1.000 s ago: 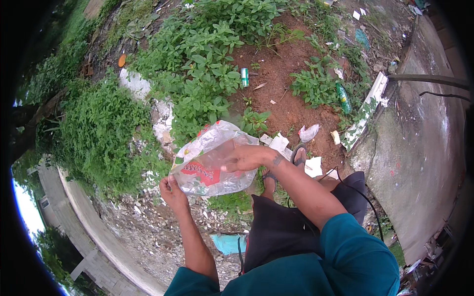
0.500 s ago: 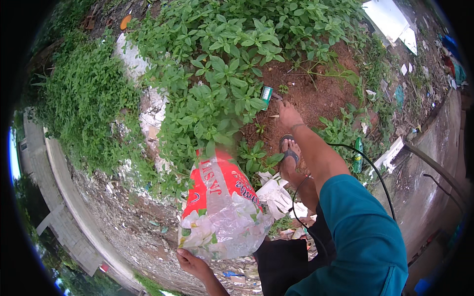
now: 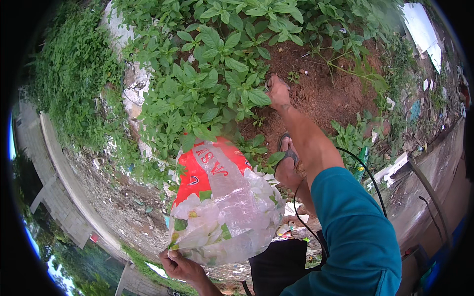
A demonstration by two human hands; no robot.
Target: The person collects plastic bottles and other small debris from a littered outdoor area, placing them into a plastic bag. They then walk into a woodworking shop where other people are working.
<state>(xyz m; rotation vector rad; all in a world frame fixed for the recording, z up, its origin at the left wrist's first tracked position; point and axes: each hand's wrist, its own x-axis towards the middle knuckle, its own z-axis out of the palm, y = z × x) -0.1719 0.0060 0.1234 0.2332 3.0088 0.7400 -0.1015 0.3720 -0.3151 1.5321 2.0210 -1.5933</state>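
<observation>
The rim of a large plastic bag (image 3: 224,217), clear with red panels and printed white flowers, is pinched between the thumb and fingers of the left hand (image 3: 183,268), at the bag's near left corner. The right hand (image 3: 279,92) is stretched far ahead, its fingers closed around a small can (image 3: 267,85) just above the soil; most of the can is covered by the fingers, and only a pale greyish edge can be seen. Just to the left of the right hand, broad-leaved green plants (image 3: 212,74) are crowded close, some leaves overhanging the bag's far edge. To its right, reddish-brown soil (image 3: 335,86) is exposed. On the near side of the right hand, a bare foot in a dark thong sandal (image 3: 295,157) is planted beside the forearm. Farther to the right of that forearm, a green plastic bottle (image 3: 363,159) is seen lying among weeds, and well beyond the right hand, at the far right, a flat white sheet (image 3: 419,27) is laid on littered ground. Left of the left hand, a pale curved concrete kerb (image 3: 74,197) is seen well apart.
</observation>
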